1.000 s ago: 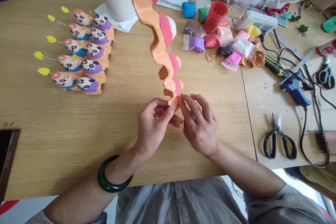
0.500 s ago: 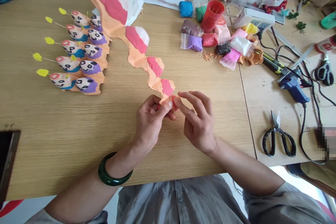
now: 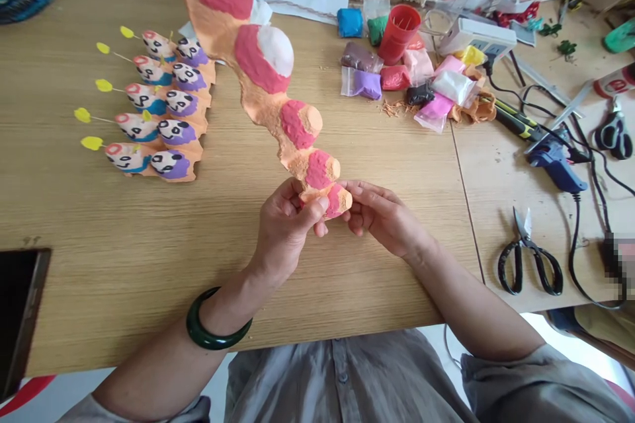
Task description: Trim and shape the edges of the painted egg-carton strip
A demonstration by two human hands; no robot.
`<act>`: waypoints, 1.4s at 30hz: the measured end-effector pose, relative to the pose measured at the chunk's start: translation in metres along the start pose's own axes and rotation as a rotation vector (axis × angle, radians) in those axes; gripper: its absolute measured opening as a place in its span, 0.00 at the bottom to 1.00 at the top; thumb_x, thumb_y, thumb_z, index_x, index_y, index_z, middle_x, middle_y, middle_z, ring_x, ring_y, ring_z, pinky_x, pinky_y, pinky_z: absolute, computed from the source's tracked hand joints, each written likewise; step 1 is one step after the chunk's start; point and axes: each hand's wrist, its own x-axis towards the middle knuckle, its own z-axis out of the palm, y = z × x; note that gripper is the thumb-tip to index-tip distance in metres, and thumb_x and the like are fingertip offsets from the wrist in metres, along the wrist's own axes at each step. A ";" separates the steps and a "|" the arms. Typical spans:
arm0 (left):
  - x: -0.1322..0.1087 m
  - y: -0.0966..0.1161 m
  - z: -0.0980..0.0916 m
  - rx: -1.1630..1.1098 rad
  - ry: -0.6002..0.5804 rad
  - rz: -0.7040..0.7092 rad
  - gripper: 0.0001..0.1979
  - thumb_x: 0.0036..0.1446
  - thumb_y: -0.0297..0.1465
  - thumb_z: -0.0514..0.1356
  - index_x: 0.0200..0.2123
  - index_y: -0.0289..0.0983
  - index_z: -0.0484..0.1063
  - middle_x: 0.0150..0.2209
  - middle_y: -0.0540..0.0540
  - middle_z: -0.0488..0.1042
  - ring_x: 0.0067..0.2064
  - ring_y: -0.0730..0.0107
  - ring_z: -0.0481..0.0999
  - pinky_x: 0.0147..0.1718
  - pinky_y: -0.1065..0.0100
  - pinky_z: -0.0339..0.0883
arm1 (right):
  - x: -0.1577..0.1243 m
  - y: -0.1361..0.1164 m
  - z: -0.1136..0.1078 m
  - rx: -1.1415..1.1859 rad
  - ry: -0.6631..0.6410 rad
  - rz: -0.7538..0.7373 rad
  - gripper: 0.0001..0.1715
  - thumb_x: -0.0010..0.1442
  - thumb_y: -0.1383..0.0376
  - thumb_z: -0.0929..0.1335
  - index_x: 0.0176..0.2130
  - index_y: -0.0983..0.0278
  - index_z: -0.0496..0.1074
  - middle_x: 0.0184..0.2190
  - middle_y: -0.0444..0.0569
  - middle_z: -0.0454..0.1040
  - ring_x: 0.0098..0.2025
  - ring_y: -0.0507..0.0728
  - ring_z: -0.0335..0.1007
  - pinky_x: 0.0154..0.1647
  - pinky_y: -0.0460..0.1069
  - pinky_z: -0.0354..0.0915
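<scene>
Head view: the orange-and-pink egg-carton strip (image 3: pixel 292 122) now rises from the lower middle of the frame toward the upper left, its humps turned to the camera. A moment ago it lay flatter, with its end pinched between both hands. The left hand (image 3: pixel 284 231), a green bangle (image 3: pixel 218 328) on its wrist, is closed around the strip's lower end, with the thumb pressed on the orange surface. The right hand (image 3: pixel 384 218) has loosened: its fingers lie nearly straight and half open, reaching toward the underside of the end. Whether they touch it or sit just beside it is hard to tell. Both hands are over the wooden table (image 3: pixel 99 244), to the right of the painted panda figures (image 3: pixel 178 132) at the upper left. Packets of colored clay (image 3: pixel 397 77) and a red cup (image 3: pixel 399 33) sit at the top of the frame, while a glue gun (image 3: pixel 558 168) and black-handled scissors (image 3: pixel 513 274) lie at the right.
</scene>
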 end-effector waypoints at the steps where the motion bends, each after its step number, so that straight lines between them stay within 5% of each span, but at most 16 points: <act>1: 0.000 -0.001 -0.001 0.004 -0.006 -0.006 0.15 0.49 0.34 0.73 0.26 0.39 0.68 0.19 0.57 0.70 0.17 0.81 0.64 0.21 0.73 0.64 | 0.000 0.000 0.000 0.039 -0.014 0.029 0.16 0.62 0.56 0.77 0.44 0.66 0.82 0.28 0.44 0.75 0.28 0.48 0.70 0.21 0.39 0.66; 6: 0.002 -0.003 -0.005 0.009 -0.044 -0.033 0.13 0.49 0.35 0.73 0.27 0.39 0.70 0.18 0.58 0.67 0.17 0.81 0.61 0.19 0.73 0.60 | 0.003 0.001 -0.003 0.174 -0.088 0.112 0.17 0.57 0.60 0.80 0.43 0.66 0.81 0.27 0.42 0.76 0.26 0.47 0.70 0.22 0.39 0.69; 13: 0.004 0.007 -0.004 -0.053 -0.180 -0.080 0.06 0.55 0.33 0.66 0.29 0.38 0.75 0.20 0.54 0.70 0.21 0.76 0.67 0.25 0.70 0.69 | 0.004 -0.004 -0.007 0.182 -0.049 0.110 0.17 0.55 0.61 0.80 0.42 0.67 0.81 0.24 0.40 0.75 0.22 0.46 0.67 0.19 0.38 0.68; 23: 0.009 -0.001 -0.010 -0.005 -0.260 -0.037 0.12 0.56 0.36 0.73 0.31 0.39 0.73 0.21 0.55 0.70 0.23 0.75 0.67 0.27 0.69 0.66 | 0.005 -0.004 -0.009 0.160 -0.038 0.091 0.16 0.58 0.60 0.79 0.42 0.67 0.80 0.27 0.42 0.75 0.24 0.46 0.68 0.21 0.39 0.68; 33: 0.011 0.003 -0.008 -0.009 -0.252 -0.072 0.13 0.51 0.37 0.74 0.32 0.39 0.75 0.23 0.53 0.72 0.23 0.75 0.68 0.27 0.68 0.66 | 0.004 -0.004 -0.011 0.159 -0.039 0.053 0.17 0.58 0.59 0.80 0.43 0.66 0.79 0.27 0.41 0.75 0.24 0.46 0.69 0.22 0.39 0.68; 42: 0.015 0.006 -0.006 -0.017 -0.226 -0.184 0.12 0.47 0.34 0.70 0.23 0.37 0.70 0.17 0.56 0.63 0.19 0.82 0.56 0.20 0.72 0.56 | 0.003 0.000 -0.008 0.149 -0.072 0.041 0.16 0.57 0.62 0.80 0.42 0.67 0.79 0.28 0.42 0.78 0.25 0.47 0.72 0.23 0.40 0.70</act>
